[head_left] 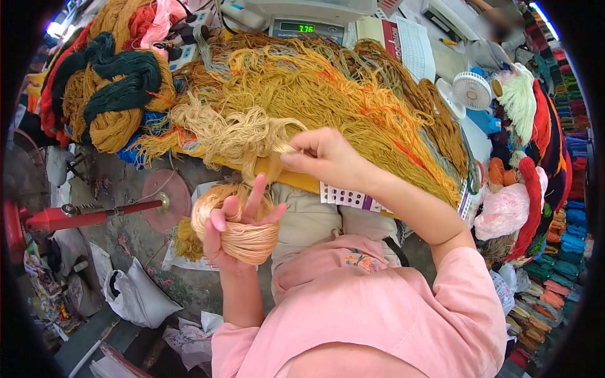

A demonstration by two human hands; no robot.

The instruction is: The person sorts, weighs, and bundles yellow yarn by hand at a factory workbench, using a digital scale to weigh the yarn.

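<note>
A thick peach yarn bundle (251, 242) is wound around my left hand (234, 217), whose fingers stick up through its middle. Higher up, my right hand (321, 153) pinches strands at the right end of a loose beige yarn pile (236, 129). This tangled pile lies along the near edge of the table, on top of a broad spread of mustard yarn (283, 88). Faint strands hang between the pinching fingers and the wound bundle; their exact path is hard to make out.
A digital scale (305, 28) reading 3.76 stands at the back. Dark green hanks (129, 82) are heaped at the left, above a red metal arm (94, 216). A small white fan (471, 91) and pink yarn (504, 208) are at the right. White sacks (142, 293) lie below left.
</note>
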